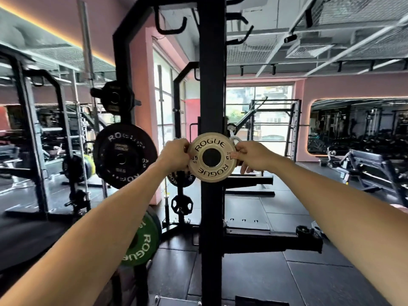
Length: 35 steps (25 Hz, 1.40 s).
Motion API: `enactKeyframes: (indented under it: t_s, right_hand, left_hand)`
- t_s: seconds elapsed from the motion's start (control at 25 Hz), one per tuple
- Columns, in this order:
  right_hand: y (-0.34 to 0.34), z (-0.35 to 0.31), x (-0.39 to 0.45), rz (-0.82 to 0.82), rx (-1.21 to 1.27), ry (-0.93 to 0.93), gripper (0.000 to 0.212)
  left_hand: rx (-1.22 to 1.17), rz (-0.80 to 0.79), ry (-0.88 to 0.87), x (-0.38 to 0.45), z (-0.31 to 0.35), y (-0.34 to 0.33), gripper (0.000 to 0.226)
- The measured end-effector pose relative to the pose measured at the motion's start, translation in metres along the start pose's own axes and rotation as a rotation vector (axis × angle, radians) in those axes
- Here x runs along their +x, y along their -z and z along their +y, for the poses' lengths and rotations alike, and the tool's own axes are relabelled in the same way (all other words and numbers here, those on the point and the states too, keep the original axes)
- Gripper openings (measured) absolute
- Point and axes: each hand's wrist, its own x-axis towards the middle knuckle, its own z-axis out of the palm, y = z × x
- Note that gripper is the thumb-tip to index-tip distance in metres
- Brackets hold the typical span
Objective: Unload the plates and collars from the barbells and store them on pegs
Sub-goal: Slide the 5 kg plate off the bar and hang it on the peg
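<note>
A small pale ROGUE plate (212, 145) marked 0.5 kg is held upright in front of the black rack upright (211, 85). My left hand (174, 154) grips its left rim and my right hand (250, 154) pinches its right rim. Through the plate's centre hole I see only dark; whether it sits on a peg is hidden. A silvery ring-shaped item (235, 140), perhaps a collar, shows just behind the plate's upper right edge.
A black 5 kg ROGUE plate (124, 156) hangs on a peg at the left, a smaller black plate (116, 99) above it. A green ROGUE plate (141, 244) sits low left. More racks, a bench (364, 166) and mirrors surround the rubber floor.
</note>
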Motion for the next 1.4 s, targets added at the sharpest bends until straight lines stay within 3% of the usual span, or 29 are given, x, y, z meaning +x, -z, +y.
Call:
enactKeyframes:
  t_s: [0.2, 0.36, 0.76, 1.04, 1.4]
  right_hand:
    - [-0.051, -0.07, 0.025, -0.036, 0.007, 0.071, 0.012]
    - [-0.116, -0.135, 0.062, -0.073, 0.039, 0.125, 0.02]
    - [-0.266, -0.284, 0.142, -0.152, 0.136, 0.235, 0.012]
    - [-0.335, -0.316, 0.223, -0.18, 0.164, 0.248, 0.014]
    - [-0.351, -0.285, 0.342, -0.064, 0.108, 0.157, 0.017]
  left_hand:
    - [0.071, 0.064, 0.025, -0.024, -0.054, 0.069, 0.017]
    - [0.168, 0.127, 0.033, -0.034, -0.128, 0.138, 0.016]
    - [0.268, 0.155, 0.119, -0.04, -0.297, 0.273, 0.015]
    - [0.122, 0.173, 0.174, 0.006, -0.401, 0.292, 0.006]
    - [0.066, 0.149, 0.039, 0.139, -0.473, 0.251, 0.017]
